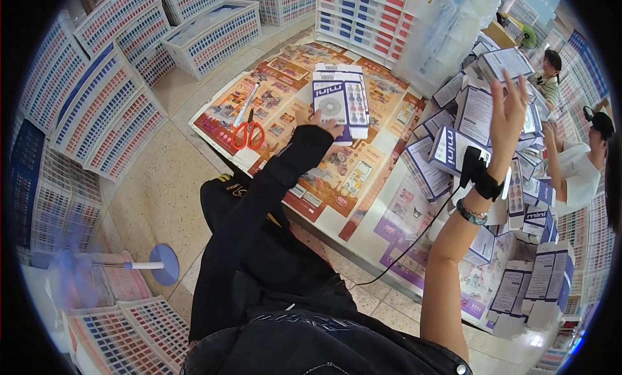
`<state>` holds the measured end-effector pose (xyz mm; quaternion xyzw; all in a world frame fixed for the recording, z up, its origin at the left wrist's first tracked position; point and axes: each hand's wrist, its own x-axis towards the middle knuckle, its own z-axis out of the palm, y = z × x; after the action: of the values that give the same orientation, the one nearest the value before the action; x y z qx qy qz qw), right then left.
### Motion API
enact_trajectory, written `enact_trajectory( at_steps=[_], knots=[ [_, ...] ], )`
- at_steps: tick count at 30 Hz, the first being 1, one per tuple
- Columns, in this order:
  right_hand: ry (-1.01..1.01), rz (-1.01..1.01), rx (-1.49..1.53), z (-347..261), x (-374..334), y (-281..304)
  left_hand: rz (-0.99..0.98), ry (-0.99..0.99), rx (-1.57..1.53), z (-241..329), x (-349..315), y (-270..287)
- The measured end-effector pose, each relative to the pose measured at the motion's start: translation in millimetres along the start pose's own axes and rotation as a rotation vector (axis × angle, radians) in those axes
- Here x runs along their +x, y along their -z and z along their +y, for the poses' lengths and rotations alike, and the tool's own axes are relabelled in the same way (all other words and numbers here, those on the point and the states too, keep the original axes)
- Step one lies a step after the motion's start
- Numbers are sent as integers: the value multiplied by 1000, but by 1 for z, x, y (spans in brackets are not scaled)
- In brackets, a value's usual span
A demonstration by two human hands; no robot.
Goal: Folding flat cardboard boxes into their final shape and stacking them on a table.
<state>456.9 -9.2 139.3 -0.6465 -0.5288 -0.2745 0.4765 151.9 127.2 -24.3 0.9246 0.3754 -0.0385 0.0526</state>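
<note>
My left hand [316, 121] rests on the near edge of a small stack of blue-and-white cartons [332, 98], its fingers spread over the top one. That carton has a round fan picture on its face. To the left of the stack lie orange-handled scissors [248, 135] and a thin white strip-like tool [247, 104]. My right hand [508, 109] is raised over a heap of similar cartons [475, 116], fingers apart and nothing visible in it. A black strap with a dark device [486, 181] and a beaded bracelet [472, 212] circle my right wrist.
Slatted plastic crates [214, 41] stand at the left and back. A standing fan [164, 265] is by my left side. A black cable [414, 245] runs from my right wrist toward my lap. Two people [580, 168] are beyond the heap on the right.
</note>
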Motion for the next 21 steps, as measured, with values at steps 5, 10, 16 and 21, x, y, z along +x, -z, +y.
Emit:
enact_trajectory(
  at_steps=[5,10,16,21],
  knots=[
    [-22,-599,58,-71,-27,-7,291,-125,-556,8,-87,1],
    [-35,-1102,187,-149,-74,-41,640,-91,-1367,31,-181,3],
    [-265,-1194,1207,-179,-98,-47,1116,-220,-1396,38,-209,-8],
    [-57,-1195,1069,-210,-128,-33,1055,-309,-2299,15,-218,-44]
  ],
)
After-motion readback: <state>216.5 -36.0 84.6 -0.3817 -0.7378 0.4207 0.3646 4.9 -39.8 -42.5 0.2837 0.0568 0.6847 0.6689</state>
